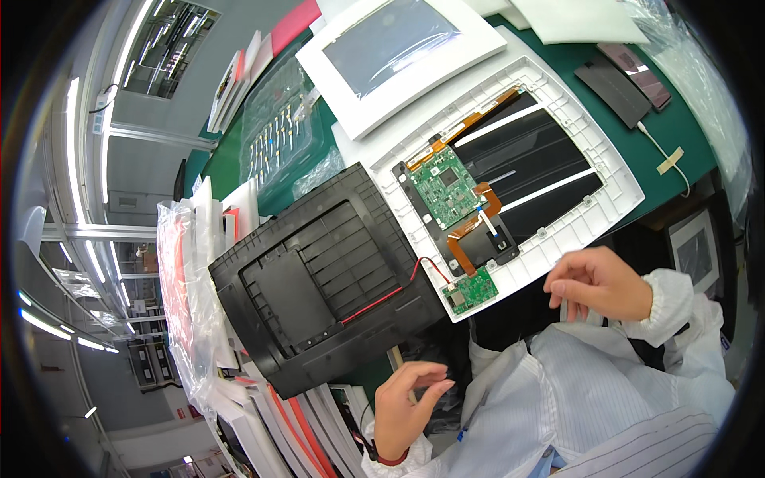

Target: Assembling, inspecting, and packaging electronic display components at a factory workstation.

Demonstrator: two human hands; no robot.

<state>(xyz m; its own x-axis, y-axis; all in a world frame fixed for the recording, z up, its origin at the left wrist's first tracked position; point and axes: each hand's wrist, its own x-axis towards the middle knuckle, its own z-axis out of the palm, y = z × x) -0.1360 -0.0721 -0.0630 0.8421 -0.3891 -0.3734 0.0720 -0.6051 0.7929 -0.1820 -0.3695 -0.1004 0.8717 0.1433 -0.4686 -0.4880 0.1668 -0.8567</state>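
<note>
My left hand (405, 408) hovers below the black back cover (291, 288), thumb and fingers apart, with nothing in it. To the right, my right hand (599, 284) hangs off the near edge of the white frame (555, 244), fingers loosely bent and apart, also empty. Inside that frame lie a larger green circuit board (448, 185), orange ribbon cables (460, 256), a dark panel (534, 143) with white strips, and a small green board (472, 291) at the near corner. A red wire (373, 304) joins the small board to the back cover, which lies inner side up.
A second white frame with a film-covered screen (390, 44) lies beyond. Clear trays (275, 135) hold several small parts at far left. A dark flat device (612, 89) with a taped white cable (668, 153) sits at far right. Wrapped panels (179, 279) stand at left.
</note>
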